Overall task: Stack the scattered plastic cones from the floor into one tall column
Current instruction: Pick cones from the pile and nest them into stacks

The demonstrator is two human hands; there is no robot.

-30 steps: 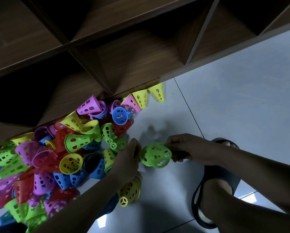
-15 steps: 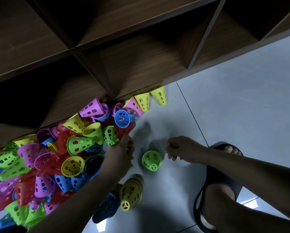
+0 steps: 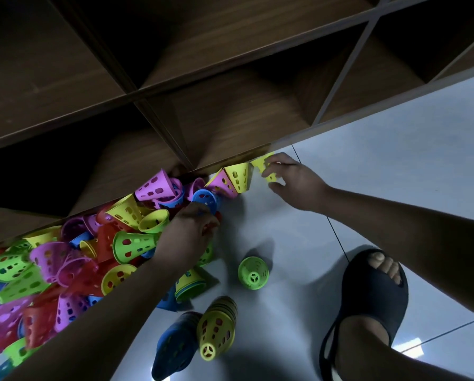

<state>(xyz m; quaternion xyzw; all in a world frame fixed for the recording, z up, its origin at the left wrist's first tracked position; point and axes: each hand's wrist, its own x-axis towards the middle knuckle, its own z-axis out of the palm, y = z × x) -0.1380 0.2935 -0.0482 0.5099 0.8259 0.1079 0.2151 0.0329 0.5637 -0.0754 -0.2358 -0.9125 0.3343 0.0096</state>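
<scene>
Head camera, looking down at the floor [image 3: 299,270]: my right hand [image 3: 293,185] is stretched out to the far yellow cone [image 3: 266,169], which lies against the foot of the wooden shelf unit [image 3: 230,105]. Fingers above and thumb below bracket it, spread fairly wide. I cannot tell whether they have closed on it. My left hand [image 3: 192,232] is dug into the edge of the cone pile [image 3: 65,265], fingers curled down beside a blue cone [image 3: 204,199]. What they pinch, if anything, is hidden.

A short green stack [image 3: 253,272] stands alone on the tile between my hands and my slippered foot [image 3: 367,295]. A yellow stack [image 3: 216,334] and a dark blue stack [image 3: 175,345] lie on their sides nearer me.

I judge this the gathering step, with most cones loose and no tall column begun. Next I need a firm pinch on the yellow cone, then to turn it narrow end up and seat it squarely over a stack.
</scene>
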